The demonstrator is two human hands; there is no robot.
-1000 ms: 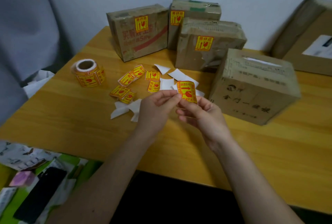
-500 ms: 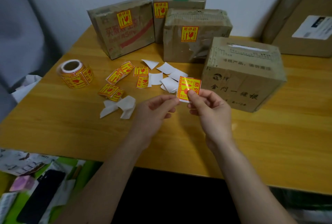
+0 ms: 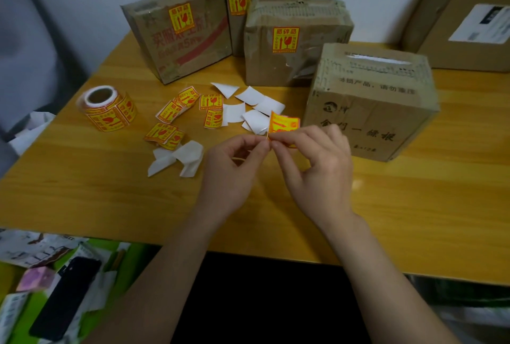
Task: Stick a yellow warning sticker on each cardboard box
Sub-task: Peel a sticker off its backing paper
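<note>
Sticker (image 3: 284, 125) blurred, pinched between both hands (left (image 3: 234, 167), right (image 3: 317, 167)), lower edge hidden behind fingertips

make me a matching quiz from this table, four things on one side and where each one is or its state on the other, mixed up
Things:
1. roll of yellow warning stickers
2. brown cardboard box with black print
3. yellow warning sticker being peeled
4. brown cardboard box with red print

Place or state:
A. pinched between left hand and right hand
B. far left of the wooden table
C. already stickered
D. nearest box, front face bare

Pairs: 1-B, 2-D, 3-A, 4-C
</note>
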